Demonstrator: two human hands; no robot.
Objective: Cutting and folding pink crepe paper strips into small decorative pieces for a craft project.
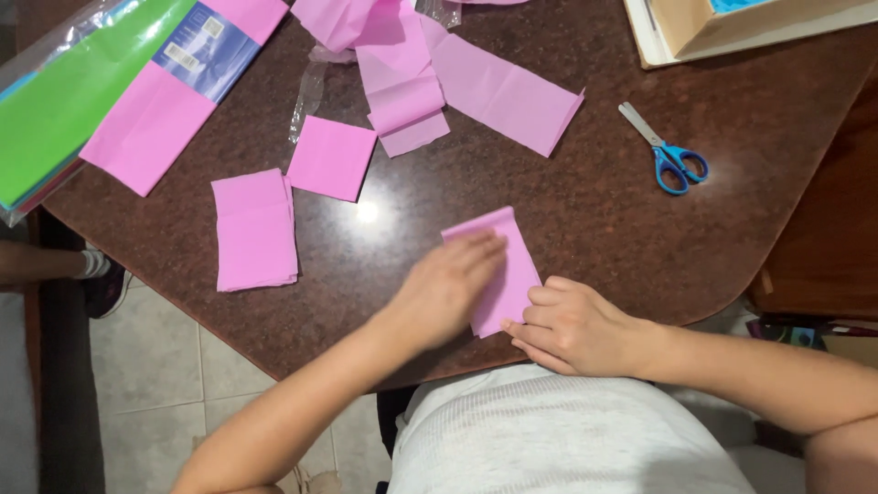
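Observation:
A folded piece of pink tissue paper (508,247) lies on the dark brown stone table (585,210) near its front edge. My left hand (445,291) lies flat on the paper's left part, fingers together and pressing down; it is blurred. My right hand (572,327) holds down the paper's lower right corner with curled fingers. Neither hand lifts the paper off the table.
Blue-handled scissors (668,151) lie to the right. Two pink squares (254,229) (332,157) lie to the left, and loose pink strips (498,91) sit at the back. A plastic pack of coloured paper (82,91) is at the far left, a cardboard box (732,23) at the back right.

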